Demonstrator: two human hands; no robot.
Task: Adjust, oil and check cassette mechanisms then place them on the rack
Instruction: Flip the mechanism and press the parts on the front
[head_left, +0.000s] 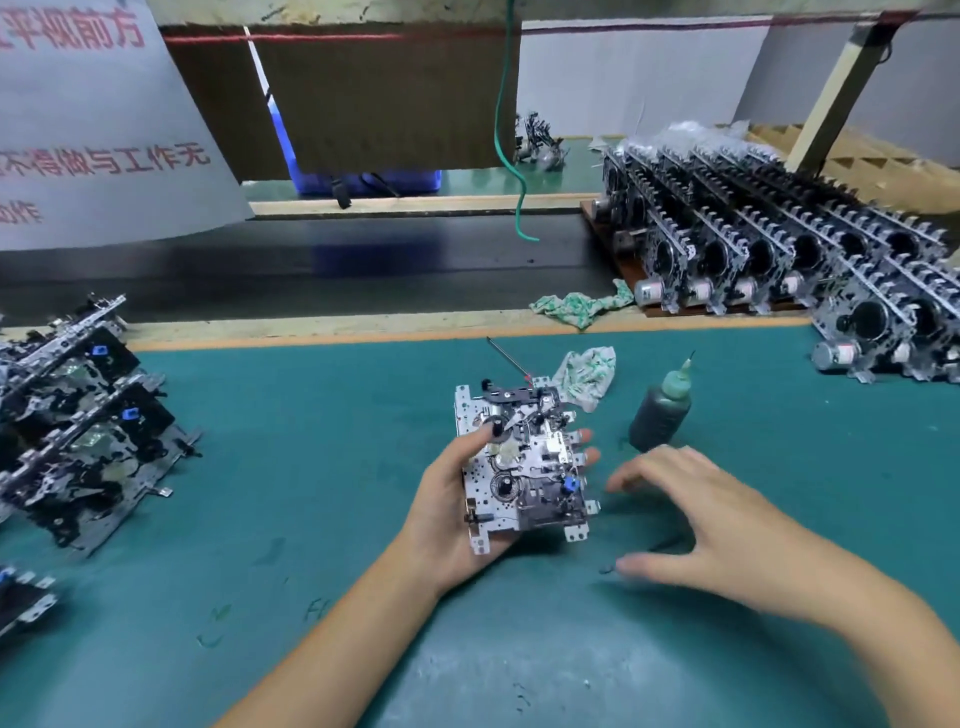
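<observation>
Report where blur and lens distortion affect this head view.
Head view: the bare right hand is motion-blurred over the teal mat, as are the stacked metal mechanisms at the left edge; the silver cassette mechanism in the left hand stays sharp; wide-angle bending curves the wooden bench edge.

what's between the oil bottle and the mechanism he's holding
In the head view, a crumpled green-printed rag lies behind the gap; otherwise bare green mat separates oil bottle and mechanism.

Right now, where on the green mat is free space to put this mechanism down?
Free: the mat between the left stack of mechanisms and the left hand; also the near edge between the forearms. Crowded: around the oil bottle and cloth, and the right side by the rack.
</observation>
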